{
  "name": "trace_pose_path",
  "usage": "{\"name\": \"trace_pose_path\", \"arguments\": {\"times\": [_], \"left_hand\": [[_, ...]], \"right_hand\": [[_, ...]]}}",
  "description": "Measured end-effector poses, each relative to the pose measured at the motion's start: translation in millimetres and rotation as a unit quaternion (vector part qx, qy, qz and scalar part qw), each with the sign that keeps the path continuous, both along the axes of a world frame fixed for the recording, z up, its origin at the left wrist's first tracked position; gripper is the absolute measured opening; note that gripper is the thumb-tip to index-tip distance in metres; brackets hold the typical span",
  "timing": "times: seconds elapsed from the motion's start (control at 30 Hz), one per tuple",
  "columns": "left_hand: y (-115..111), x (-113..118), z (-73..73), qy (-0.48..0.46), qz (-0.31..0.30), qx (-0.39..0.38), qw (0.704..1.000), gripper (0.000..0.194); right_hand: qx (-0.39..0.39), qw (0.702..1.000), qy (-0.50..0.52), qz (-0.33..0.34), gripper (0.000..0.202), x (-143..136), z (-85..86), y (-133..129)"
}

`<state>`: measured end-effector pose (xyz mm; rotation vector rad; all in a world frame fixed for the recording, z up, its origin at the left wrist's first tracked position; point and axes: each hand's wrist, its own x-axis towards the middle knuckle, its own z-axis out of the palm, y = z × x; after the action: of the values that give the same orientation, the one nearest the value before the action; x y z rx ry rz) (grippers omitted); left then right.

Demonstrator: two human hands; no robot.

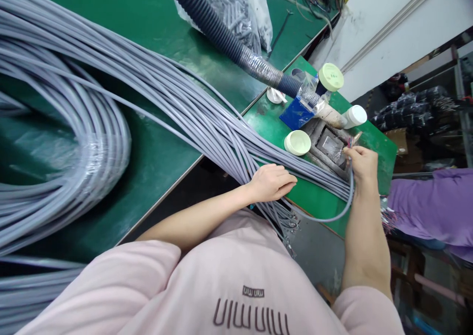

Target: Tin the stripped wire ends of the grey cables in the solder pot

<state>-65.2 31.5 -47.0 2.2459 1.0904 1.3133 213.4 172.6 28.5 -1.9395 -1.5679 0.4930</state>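
Observation:
My right hand point(362, 161) pinches the end of a grey cable point(351, 187), its thin coloured wires point(350, 142) showing at the fingertips. Those fingertips are at the edge of a small solder pot point(330, 148) with a shiny surface. From my right hand the cable loops down and back towards my left hand point(272, 182). That hand is closed, palm down, over grey cables at the table edge; its fingertips are partly hidden. A thick bundle of grey cables point(207, 118) runs beneath and beyond it, past the pot.
A ribbed hose point(221, 29) reaches down to the pot beside a blue piece point(297, 113). Around it stand a pale green lid point(297, 143), a white container point(355, 117) and a yellow-green-topped jar point(330, 77). Coiled cables point(92, 162) lie left. A person in purple point(436, 207) is at right.

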Motion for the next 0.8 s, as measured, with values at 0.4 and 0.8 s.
{"name": "trace_pose_path", "arguments": {"times": [0.4,0.8], "left_hand": [[-5,72,42.2,-0.53,-0.204,-0.352,0.744,0.052],[-9,71,58.9,-0.48,-0.105,-0.238,0.838,0.023]], "right_hand": [[-0.013,0.89,0.445,0.097,0.018,-91,34.6,-146],[-0.013,0.838,0.538,0.087,0.034,-97,5.2,-201]]}}
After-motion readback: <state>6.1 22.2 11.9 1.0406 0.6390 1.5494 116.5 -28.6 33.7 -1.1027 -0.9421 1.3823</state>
